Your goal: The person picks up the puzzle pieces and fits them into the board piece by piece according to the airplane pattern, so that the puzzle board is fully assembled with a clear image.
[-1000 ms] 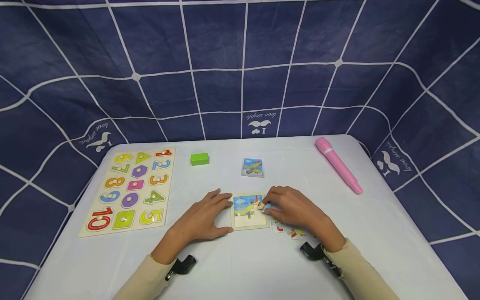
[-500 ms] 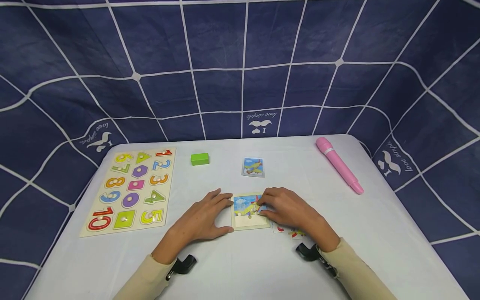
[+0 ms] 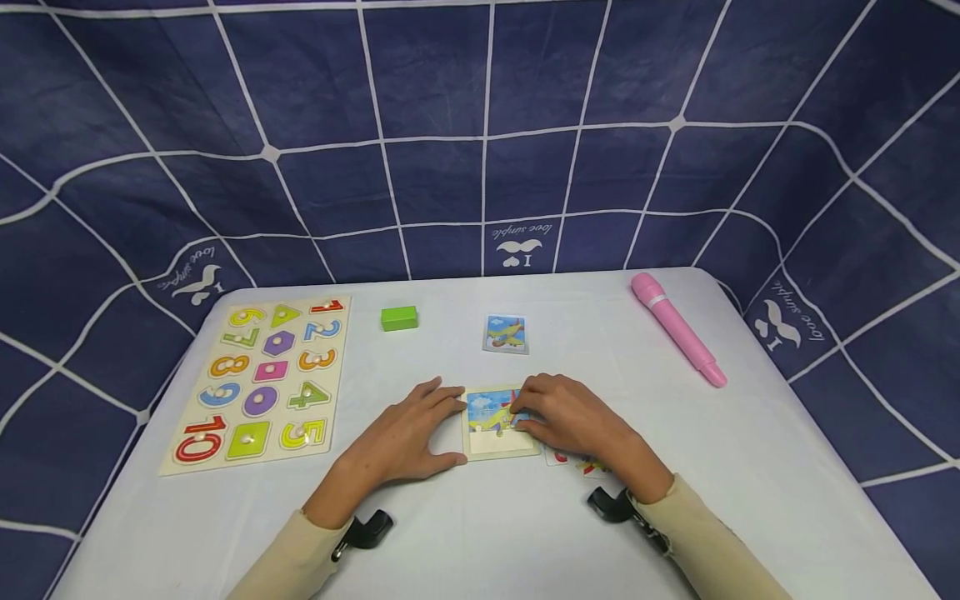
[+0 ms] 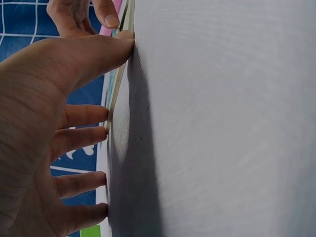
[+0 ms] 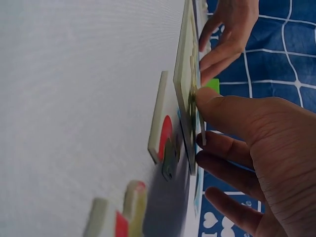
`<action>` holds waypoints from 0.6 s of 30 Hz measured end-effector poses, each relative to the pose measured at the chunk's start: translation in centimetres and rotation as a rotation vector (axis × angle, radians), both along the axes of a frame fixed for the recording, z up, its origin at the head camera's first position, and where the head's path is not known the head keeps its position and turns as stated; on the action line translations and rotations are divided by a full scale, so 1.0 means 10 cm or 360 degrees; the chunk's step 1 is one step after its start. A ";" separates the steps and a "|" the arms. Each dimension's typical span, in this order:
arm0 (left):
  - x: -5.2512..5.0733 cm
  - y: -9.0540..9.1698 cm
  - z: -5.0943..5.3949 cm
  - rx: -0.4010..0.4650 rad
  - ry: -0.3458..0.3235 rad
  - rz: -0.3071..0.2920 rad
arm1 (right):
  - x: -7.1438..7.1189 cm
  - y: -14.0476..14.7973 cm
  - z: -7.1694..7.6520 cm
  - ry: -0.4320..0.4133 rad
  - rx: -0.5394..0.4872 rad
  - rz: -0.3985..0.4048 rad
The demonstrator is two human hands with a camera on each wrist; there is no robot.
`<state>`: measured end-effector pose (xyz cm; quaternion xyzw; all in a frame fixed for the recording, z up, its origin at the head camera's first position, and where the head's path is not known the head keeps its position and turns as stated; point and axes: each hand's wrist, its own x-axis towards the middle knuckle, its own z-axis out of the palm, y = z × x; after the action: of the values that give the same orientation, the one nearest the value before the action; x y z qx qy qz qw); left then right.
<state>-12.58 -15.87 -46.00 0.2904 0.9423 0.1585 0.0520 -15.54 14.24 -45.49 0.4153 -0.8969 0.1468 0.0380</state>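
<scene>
Where our right hand [image 3: 573, 414] overlaps the puzzle board [image 3: 495, 444], its fingers pinch a piece [image 5: 202, 127]. Our left hand [image 3: 407, 431], spread, touches the opposite edge.

The board [image 3: 274, 432] at the left bears the numbers 1 to 5 in one column and 6 to 10 in another, all turned sideways. The dark blue curtain [image 3: 427, 92] reads "I love simple" in white, with a heart [image 3: 512, 262] and a moustache [image 3: 519, 247], in three places; the middle print is upside down. The right wrist view shows a heart and part of a moustache on it.
</scene>
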 end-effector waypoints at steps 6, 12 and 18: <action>0.00 0.00 0.01 0.0000 0.0018 -0.0010 | 0.01 -0.01 -0.02 0.0004 -0.0017 -0.0005; 0.01 0.00 0.01 0.0001 0.0013 -0.0005 | 0.01 -0.02 -0.02 0.0004 -0.0028 0.0001; 0.00 0.00 0.01 -0.0005 0.0003 0.0001 | 0.02 -0.02 -0.03 -0.0009 -0.0029 -0.0005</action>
<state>-12.56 -15.83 -45.91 0.2900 0.9427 0.1567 0.0516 -15.36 14.00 -45.84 0.4133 -0.8962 0.1561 0.0396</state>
